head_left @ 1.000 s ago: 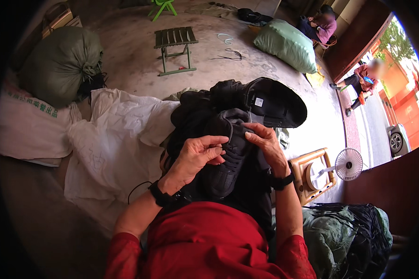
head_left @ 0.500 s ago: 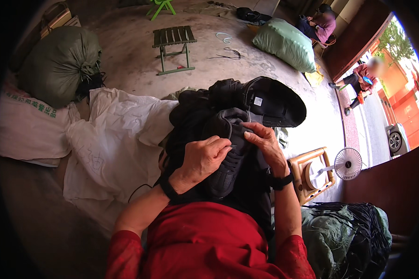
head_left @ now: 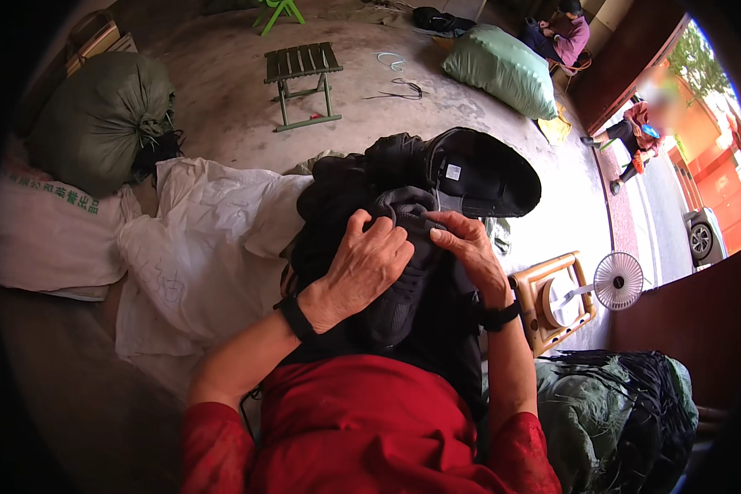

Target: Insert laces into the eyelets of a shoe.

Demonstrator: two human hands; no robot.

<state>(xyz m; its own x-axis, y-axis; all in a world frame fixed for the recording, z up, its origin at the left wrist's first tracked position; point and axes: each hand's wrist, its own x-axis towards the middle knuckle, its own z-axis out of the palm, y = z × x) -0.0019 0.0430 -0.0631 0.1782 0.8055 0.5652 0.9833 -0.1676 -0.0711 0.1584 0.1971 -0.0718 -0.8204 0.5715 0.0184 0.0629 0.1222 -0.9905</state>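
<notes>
A black lace-up shoe [head_left: 397, 309] lies on my lap, toe toward me. My left hand [head_left: 364, 270] is closed over the left side of its opening, fingers curled; whatever is pinched there is hidden. My right hand [head_left: 469, 251] pinches the right edge of the shoe's collar between thumb and fingers. Just beyond the hands is a black, hollow, rounded piece [head_left: 498, 177] with a small white label inside. Dark cloth bunches around and under the shoe.
White sacks [head_left: 193, 247] lie at left beside a bulging green sack [head_left: 103, 123]. Ahead stands a folding stool [head_left: 303, 66]; a pale green sack [head_left: 502, 74] lies farther right. A small fan [head_left: 617, 281] stands on a bamboo-framed seat [head_left: 543, 333] at right. Two people sit near the doorway.
My left hand has moved up to the shoe's opening; the thin, needle-like thing that showed at its fingertips is out of sight. My right hand stays at the collar.
</notes>
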